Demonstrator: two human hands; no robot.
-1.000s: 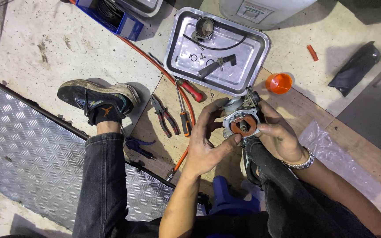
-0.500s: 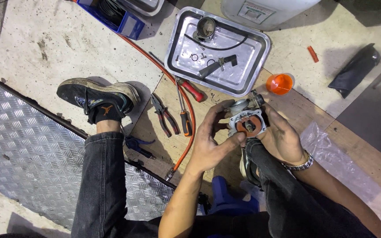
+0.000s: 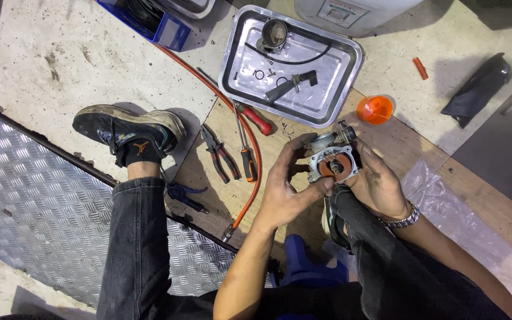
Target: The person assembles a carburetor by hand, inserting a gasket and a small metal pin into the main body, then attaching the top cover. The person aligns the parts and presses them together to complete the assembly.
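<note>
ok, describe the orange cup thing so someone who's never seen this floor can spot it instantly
Start at the shiny rectangular metal tray at the top centre of the floor. Just off its lower right corner, on the wooden board, sits a small round translucent orange plastic funnel, above the metal carburettor held in both hands. It is the only round orange thing: the long orange hose is thin, and the little orange-red piece is stick-shaped.

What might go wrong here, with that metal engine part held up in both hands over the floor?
The carburetor body, held between left hand and right hand, could slip and fall onto the knee or the wooden board below. Small rings lie loose in the metal tray; a knock might scatter them. The pliers near the shoe could get kicked.
</note>
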